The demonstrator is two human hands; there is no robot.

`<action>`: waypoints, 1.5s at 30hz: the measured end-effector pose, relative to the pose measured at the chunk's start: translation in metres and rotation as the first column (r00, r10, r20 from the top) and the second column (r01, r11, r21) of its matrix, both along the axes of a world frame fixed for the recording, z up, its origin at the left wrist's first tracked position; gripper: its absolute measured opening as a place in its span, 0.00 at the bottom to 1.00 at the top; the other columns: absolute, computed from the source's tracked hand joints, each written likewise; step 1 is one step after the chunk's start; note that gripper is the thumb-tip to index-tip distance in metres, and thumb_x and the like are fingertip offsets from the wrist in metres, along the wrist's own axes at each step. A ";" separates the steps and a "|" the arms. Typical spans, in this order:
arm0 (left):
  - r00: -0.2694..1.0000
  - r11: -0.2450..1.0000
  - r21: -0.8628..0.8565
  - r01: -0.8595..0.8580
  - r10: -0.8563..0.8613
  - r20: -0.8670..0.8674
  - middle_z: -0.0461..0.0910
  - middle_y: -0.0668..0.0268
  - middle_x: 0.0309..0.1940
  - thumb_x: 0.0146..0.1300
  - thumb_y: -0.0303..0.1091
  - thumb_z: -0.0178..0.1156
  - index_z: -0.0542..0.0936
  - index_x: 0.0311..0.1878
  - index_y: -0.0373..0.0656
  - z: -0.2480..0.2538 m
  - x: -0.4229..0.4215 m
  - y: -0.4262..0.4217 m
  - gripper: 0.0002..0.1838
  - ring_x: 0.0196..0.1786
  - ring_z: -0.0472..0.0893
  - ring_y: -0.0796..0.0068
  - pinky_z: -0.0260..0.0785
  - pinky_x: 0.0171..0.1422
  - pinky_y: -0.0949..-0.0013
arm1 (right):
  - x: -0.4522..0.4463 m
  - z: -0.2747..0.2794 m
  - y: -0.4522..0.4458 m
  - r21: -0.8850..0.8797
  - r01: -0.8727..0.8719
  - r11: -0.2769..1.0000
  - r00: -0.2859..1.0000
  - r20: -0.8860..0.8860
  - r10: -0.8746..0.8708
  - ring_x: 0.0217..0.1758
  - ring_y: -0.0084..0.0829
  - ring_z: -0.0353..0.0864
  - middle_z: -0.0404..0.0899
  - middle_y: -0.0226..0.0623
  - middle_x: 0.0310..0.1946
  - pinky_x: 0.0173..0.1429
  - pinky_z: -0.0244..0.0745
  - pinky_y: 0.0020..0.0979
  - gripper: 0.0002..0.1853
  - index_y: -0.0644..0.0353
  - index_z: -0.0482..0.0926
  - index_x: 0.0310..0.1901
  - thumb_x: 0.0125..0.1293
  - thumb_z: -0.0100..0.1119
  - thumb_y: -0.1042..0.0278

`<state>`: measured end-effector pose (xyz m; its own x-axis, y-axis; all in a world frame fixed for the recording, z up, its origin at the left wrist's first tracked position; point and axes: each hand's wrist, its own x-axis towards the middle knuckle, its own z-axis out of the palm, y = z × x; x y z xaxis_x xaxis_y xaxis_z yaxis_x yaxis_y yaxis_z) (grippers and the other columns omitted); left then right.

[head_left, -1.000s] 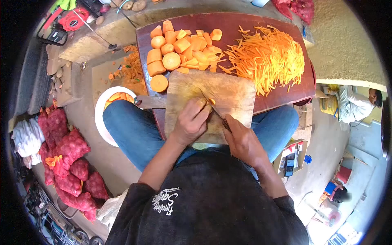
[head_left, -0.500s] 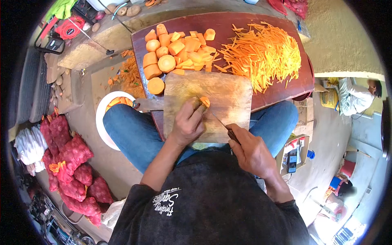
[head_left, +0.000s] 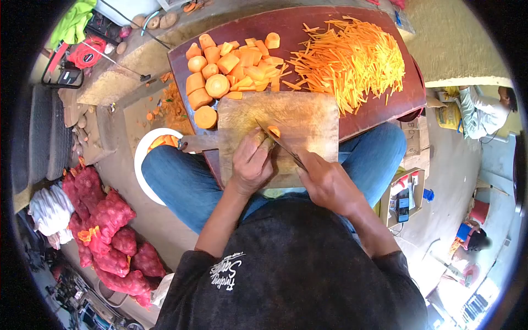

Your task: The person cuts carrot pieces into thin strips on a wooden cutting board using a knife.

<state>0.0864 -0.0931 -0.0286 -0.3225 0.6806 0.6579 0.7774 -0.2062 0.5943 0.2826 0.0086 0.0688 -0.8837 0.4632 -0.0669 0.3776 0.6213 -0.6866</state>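
My left hand (head_left: 252, 162) is closed, its fingertips bunched on the wooden cutting board (head_left: 311, 118) and pressed to a small carrot piece (head_left: 274, 131). Most of what lies under those fingers is hidden. In my right hand (head_left: 330, 184) is a knife (head_left: 284, 144), gripped by its handle. Its blade slants up and left, right against my left fingertips, with orange carrot showing on its right side. Beyond the board's far left corner sit peeled carrot chunks (head_left: 217, 85). A heap of carrot strips (head_left: 357, 60) lies at the far right.
The board rests on a dark red table (head_left: 253, 25) and near my lap. A wooden handle (head_left: 192, 143) sticks out left of the board, above a white bucket (head_left: 144, 165) holding carrots. Red net sacks (head_left: 113, 242) lie left. A box with a phone (head_left: 403, 206) stands right.
My right hand has moved up and left, bringing the knife blade from beside the carrot piece to against my left fingertips. The view has shifted slightly.
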 end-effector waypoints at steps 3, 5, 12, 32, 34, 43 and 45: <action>1.000 1.000 -0.016 -0.020 0.020 -0.008 0.87 0.46 0.51 0.50 0.10 0.69 0.88 0.50 0.29 -0.005 0.000 -0.003 0.21 0.54 0.90 0.38 0.86 0.63 0.49 | -0.005 -0.012 0.006 0.044 -0.030 0.999 0.998 -0.057 0.033 0.45 0.68 0.89 0.87 0.63 0.47 0.48 0.87 0.60 0.23 0.67 0.72 0.72 0.81 0.62 0.68; 1.000 1.000 -0.014 -0.025 0.025 -0.003 0.87 0.46 0.51 0.50 0.10 0.69 0.88 0.50 0.29 -0.010 0.000 -0.005 0.21 0.54 0.90 0.38 0.87 0.62 0.49 | -0.006 -0.013 0.008 0.042 -0.039 0.998 0.996 -0.083 0.043 0.46 0.68 0.89 0.87 0.63 0.48 0.48 0.86 0.61 0.22 0.67 0.73 0.70 0.81 0.62 0.68; 0.998 0.998 0.018 -0.067 0.067 0.012 0.88 0.46 0.49 0.53 0.12 0.72 0.89 0.51 0.30 -0.004 0.005 -0.001 0.19 0.51 0.91 0.41 0.87 0.59 0.51 | -0.008 -0.012 0.009 0.010 -0.053 0.999 0.997 -0.057 0.054 0.49 0.68 0.88 0.87 0.63 0.48 0.49 0.85 0.60 0.17 0.67 0.74 0.64 0.81 0.62 0.69; 0.999 0.997 -0.063 -0.053 0.052 -0.016 0.88 0.48 0.47 0.53 0.14 0.72 0.89 0.52 0.31 -0.007 0.000 -0.008 0.20 0.52 0.91 0.42 0.87 0.66 0.48 | 0.008 0.041 -0.003 -0.096 0.012 0.995 1.000 0.002 -0.012 0.49 0.64 0.90 0.88 0.58 0.47 0.50 0.86 0.53 0.24 0.67 0.75 0.72 0.78 0.67 0.74; 0.998 0.997 -0.059 -0.052 0.051 -0.024 0.88 0.48 0.47 0.52 0.14 0.71 0.89 0.52 0.31 -0.006 0.000 -0.008 0.21 0.53 0.91 0.42 0.87 0.67 0.48 | 0.006 0.041 -0.004 -0.100 0.021 0.995 1.000 0.024 -0.019 0.50 0.64 0.90 0.88 0.58 0.47 0.49 0.86 0.54 0.24 0.66 0.75 0.72 0.78 0.67 0.74; 0.997 0.998 0.005 -0.057 0.057 -0.047 0.89 0.48 0.47 0.54 0.13 0.70 0.89 0.50 0.31 -0.009 -0.001 -0.006 0.18 0.54 0.92 0.39 0.87 0.65 0.48 | -0.008 -0.008 0.005 -0.027 -0.038 0.999 0.999 -0.009 0.038 0.53 0.69 0.88 0.87 0.66 0.51 0.55 0.86 0.60 0.23 0.66 0.73 0.72 0.81 0.63 0.69; 0.997 0.997 0.003 -0.071 0.071 -0.026 0.88 0.48 0.46 0.54 0.13 0.70 0.89 0.49 0.31 -0.010 0.000 -0.005 0.18 0.53 0.92 0.40 0.88 0.65 0.48 | -0.011 -0.013 0.010 -0.013 -0.067 0.998 0.998 0.009 0.067 0.53 0.69 0.88 0.87 0.67 0.52 0.55 0.86 0.61 0.24 0.67 0.72 0.73 0.81 0.61 0.69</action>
